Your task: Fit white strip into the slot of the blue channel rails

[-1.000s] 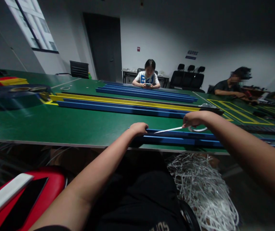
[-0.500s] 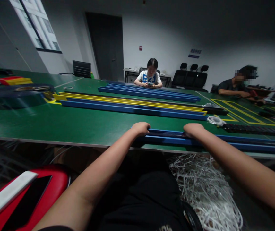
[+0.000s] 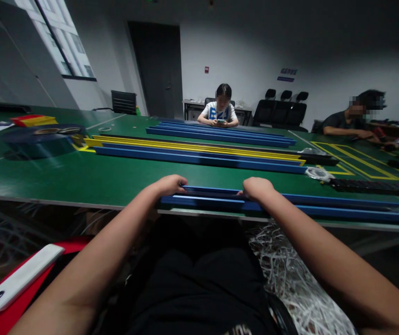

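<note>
Long blue channel strips (image 3: 339,201) lie along the near edge of the green table, right in front of me, with something dark inside the trough. My left hand (image 3: 172,184) is closed around the left end of the rear strip, its fingers partly hidden. Farther along the same strip, my right hand (image 3: 258,190) is closed too, with bent fingers reaching down into the trough. What lies under the right fingers is mostly hidden. Just in front runs another blue edge (image 3: 367,214), extending to the right.
Beyond are yellow strips (image 3: 199,150), a blue strip (image 3: 199,159) and more blue strips (image 3: 220,135). A dark roll (image 3: 42,144) stands left, a clear-wrapped coil (image 3: 320,173) right. Two people sit across the table. White shreds (image 3: 290,279) lie below; a red seat (image 3: 28,288) is left.
Both hands have moved left along the table edge, and the rear blue strip has shifted left with them. My view has turned slightly left.
</note>
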Tool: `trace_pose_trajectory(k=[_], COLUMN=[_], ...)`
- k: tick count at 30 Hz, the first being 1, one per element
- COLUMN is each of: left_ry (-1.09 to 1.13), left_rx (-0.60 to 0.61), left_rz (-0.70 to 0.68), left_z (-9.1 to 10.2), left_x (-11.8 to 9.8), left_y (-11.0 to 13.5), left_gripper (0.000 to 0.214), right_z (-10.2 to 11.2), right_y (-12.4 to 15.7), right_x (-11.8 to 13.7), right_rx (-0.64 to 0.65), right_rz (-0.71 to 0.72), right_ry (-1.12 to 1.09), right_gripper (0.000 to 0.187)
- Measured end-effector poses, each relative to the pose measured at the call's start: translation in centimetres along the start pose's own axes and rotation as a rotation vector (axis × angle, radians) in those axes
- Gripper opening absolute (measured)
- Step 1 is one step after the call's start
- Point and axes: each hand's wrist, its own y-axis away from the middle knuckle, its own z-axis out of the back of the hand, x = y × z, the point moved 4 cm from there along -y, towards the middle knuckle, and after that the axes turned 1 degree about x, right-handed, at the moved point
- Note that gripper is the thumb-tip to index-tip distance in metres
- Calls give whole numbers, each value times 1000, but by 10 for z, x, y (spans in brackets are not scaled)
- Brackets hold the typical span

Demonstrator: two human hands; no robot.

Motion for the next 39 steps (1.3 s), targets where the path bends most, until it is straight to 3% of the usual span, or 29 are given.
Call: trace_pose_trajectory(k=[5,9,13,18,23,30,34,39], left_ry=[86,80,49,-1,-10,-47,-93,-87], left_rx=[46,44,30,-3,6,84,90,100], left_rz=[85,58,64,65,65,99,63,-27], left_z=[22,26,25,25,24,23,19,6], left_x=[69,86,80,75,75,65,49,9], left_y=[34,39,38,38,37,28,21,6], left_gripper=[28,27,25,26,27,31,34,32], right_z=[25,36,35,12,0,-3,-6,-5], right_y=[1,-1,3,5,5,1,-2,-1], right_x=[44,32,11,14,31,39,37,38], right_rx=[-47,12,82,108,3,-4,-4,11], right_rz=[191,292,230,76,21,-30,-50,-52], right_ry=[-147,-182,-55,41,32,-12,-41,-68], right_gripper=[64,55,57,63,49,29,30,31])
